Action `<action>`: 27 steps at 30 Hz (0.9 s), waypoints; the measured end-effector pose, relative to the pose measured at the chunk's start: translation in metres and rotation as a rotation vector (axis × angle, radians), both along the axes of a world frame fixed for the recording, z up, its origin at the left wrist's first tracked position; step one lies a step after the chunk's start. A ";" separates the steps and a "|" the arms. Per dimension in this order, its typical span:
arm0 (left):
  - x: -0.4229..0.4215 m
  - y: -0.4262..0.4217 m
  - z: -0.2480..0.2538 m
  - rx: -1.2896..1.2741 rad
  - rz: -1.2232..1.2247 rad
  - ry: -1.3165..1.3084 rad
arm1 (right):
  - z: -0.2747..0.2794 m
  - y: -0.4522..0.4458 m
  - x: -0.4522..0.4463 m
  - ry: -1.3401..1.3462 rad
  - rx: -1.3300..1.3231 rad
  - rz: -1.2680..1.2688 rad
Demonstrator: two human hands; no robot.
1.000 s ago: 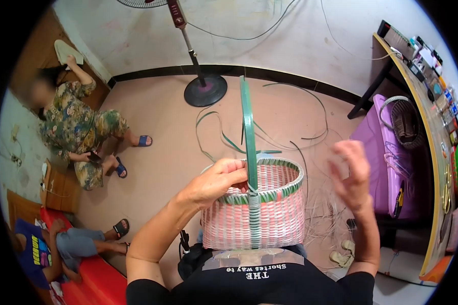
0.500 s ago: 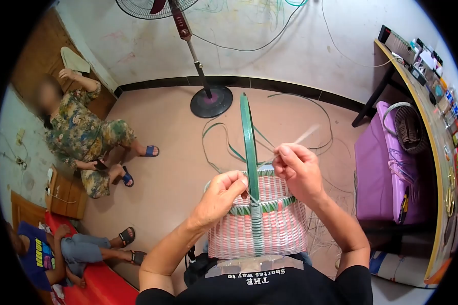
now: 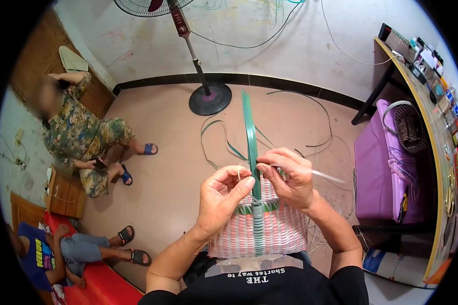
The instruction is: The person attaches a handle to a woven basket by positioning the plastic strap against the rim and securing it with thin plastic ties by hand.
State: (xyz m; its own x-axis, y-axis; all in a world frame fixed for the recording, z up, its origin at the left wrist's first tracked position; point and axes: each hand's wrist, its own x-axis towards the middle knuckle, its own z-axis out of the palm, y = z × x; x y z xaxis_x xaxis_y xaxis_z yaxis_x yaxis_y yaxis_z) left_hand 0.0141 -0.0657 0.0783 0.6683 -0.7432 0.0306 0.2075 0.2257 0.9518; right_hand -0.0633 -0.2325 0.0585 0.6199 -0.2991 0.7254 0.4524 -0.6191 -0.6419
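A woven pink-and-white basket (image 3: 282, 236) with a green-and-white rim rests at my lap. Its tall green strap handle (image 3: 248, 122) rises away from me, the lower end wrapped in a pale strip. To the left of the handle, my left hand (image 3: 221, 195) is closed in a pinch, with a small loop of the pale strip at its fingertips. My right hand (image 3: 288, 178) pinches the thin pale weaving strip (image 3: 328, 176) just right of the handle, and the strip's free end sticks out to the right. Fingers of both hands hide part of the basket rim.
Loose green strips (image 3: 221, 134) lie on the floor beyond the basket. A standing fan (image 3: 210, 99) is by the wall. Two people sit at the left, one in patterned clothes (image 3: 79, 122). On the right are a purple bin (image 3: 374, 170) and a cluttered table (image 3: 417, 96).
My right hand has come down and left to the handle, and the strip's free end has swung to point right. My left hand's fingers have opened slightly, showing a loop.
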 end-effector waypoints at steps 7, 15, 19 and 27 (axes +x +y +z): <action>-0.005 0.005 -0.002 0.038 0.051 -0.058 | 0.008 0.016 -0.012 0.235 0.337 0.021; 0.011 0.019 -0.005 -0.055 -0.222 -0.009 | 0.016 0.024 -0.023 0.229 0.334 0.079; 0.012 0.019 -0.004 -0.085 -0.263 -0.025 | 0.015 0.035 -0.029 0.012 0.027 -0.128; 0.003 0.008 0.004 0.054 -0.117 -0.011 | -0.002 0.046 -0.026 -0.004 0.624 -0.047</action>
